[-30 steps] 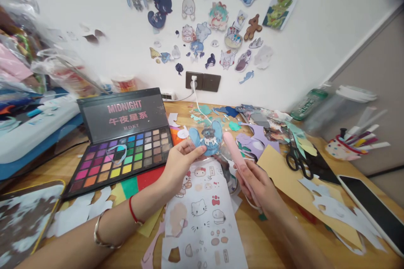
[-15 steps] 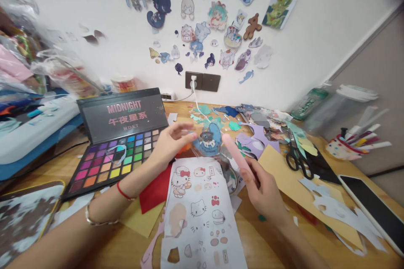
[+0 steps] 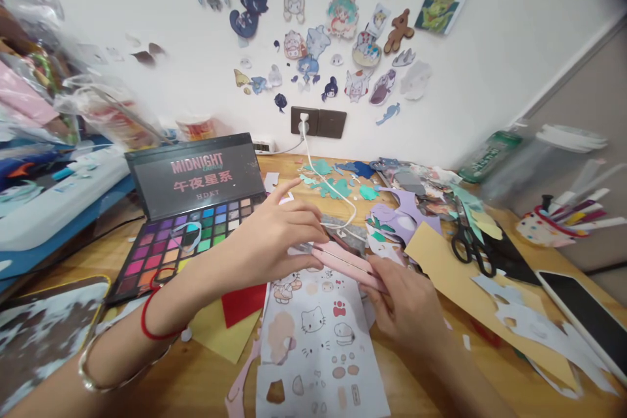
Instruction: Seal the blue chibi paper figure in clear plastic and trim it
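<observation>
My right hand (image 3: 404, 294) is wrapped around a long pink tool with a narrow metal strip along its length, which looks like a utility knife (image 3: 343, 258). It points leftward, held just above the paper. My left hand (image 3: 284, 228) is at its left end, index finger raised, with thumb and other fingers closed about the tip. A small grey piece shows between those fingers. Below lies a white sheet of printed cartoon cat drawings (image 3: 318, 346), partly cut out. Red paper (image 3: 242, 305) and yellow paper (image 3: 223, 333) lie under my left forearm.
An open eyeshadow palette (image 3: 196, 176) stands at left. Black scissors (image 3: 463, 245), tan paper (image 3: 441, 268) and a phone (image 3: 582, 320) lie at right. Coloured scraps (image 3: 337, 186) and a white cable (image 3: 353, 209) are behind my hands. A pen cup (image 3: 543, 228) stands far right.
My left hand has moved right and down to the pink utility knife's end. The utility knife has turned flatter and lower. A blue round piece behind my hands is no longer visible.
</observation>
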`<state>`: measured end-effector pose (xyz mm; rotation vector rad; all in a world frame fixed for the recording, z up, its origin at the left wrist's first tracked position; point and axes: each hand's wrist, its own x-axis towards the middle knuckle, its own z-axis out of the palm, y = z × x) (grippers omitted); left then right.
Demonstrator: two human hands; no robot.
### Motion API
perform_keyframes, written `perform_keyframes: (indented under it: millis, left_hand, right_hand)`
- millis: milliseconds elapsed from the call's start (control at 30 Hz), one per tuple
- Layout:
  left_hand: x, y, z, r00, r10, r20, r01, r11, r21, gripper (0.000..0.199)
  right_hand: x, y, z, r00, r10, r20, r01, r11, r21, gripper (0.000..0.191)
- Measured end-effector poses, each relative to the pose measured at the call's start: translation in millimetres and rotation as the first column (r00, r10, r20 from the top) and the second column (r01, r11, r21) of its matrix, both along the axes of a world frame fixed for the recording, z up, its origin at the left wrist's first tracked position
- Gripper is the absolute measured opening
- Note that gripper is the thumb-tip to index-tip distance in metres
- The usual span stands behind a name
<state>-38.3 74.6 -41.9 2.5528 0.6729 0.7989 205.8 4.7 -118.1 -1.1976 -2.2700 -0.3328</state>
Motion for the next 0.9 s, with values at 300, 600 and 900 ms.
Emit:
perform_keyframes:
  millis: [300, 600, 900]
  left_hand:
    - [-2, -3, -0.7, 0.999, -0.033, -0.037, 0.034, 0.999, 0.033, 0.018]
    - [-1, -2, 6.8, 0.987, 0.082, 0.140, -0.066, 0.991, -0.117, 0.030]
    - [13, 11, -21.0, 0.731, 0.533, 0.426, 0.069, 0.563, -0.824, 0.053]
  right_hand:
    - [1, -2, 3.6, 1.000, 0.016, 0.023, -0.017, 0.999, 0.027, 0.021]
    - [-2, -7, 6.9, 0.976, -0.031, -0.214, 0.004, 0.992, -0.125, 0.021]
    - [-1, -1, 12.7, 0.519, -0.391, -0.760, -0.270, 0.769, -0.579, 0.027]
